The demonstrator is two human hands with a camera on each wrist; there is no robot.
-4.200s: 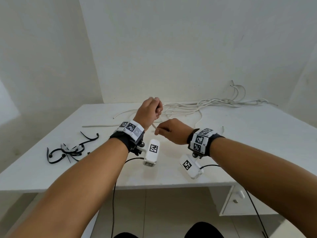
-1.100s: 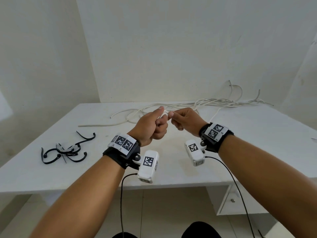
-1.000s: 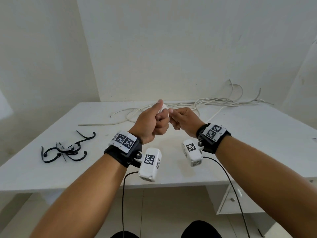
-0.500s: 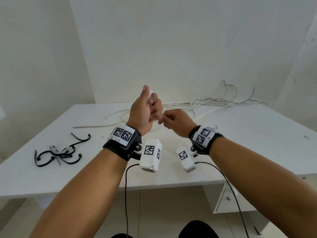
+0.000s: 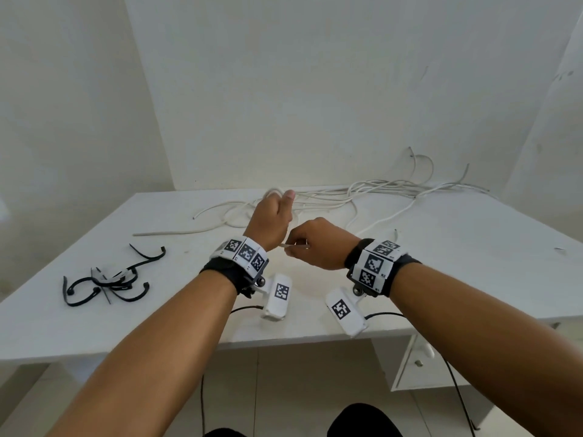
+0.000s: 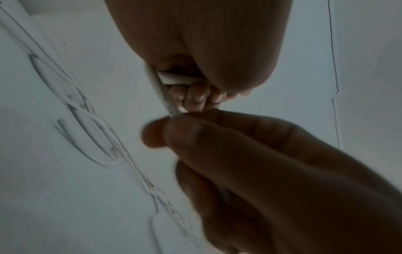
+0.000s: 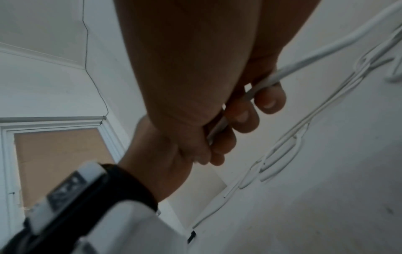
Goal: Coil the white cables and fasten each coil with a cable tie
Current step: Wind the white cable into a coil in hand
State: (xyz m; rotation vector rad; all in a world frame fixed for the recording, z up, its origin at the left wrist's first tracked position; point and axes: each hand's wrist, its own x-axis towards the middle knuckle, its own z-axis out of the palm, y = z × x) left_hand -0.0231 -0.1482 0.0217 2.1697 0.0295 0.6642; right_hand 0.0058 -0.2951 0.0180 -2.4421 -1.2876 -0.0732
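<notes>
White cable [image 5: 273,193] is looped in the left hand [image 5: 270,223], fingers [image 6: 196,97] curled round it. Right hand [image 5: 318,244] pinches its end just beside; black ties [image 5: 104,280] sit on the desk [image 5: 457,263].

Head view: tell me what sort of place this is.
Probably a bare room set up as a plain workspace: a white desk in a corner of white walls, a drawer unit beneath it, tiled floor.

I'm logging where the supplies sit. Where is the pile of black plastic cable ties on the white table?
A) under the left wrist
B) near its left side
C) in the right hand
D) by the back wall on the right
B: the pile of black plastic cable ties lies on the white table near its left side, apart from both hands.
</notes>
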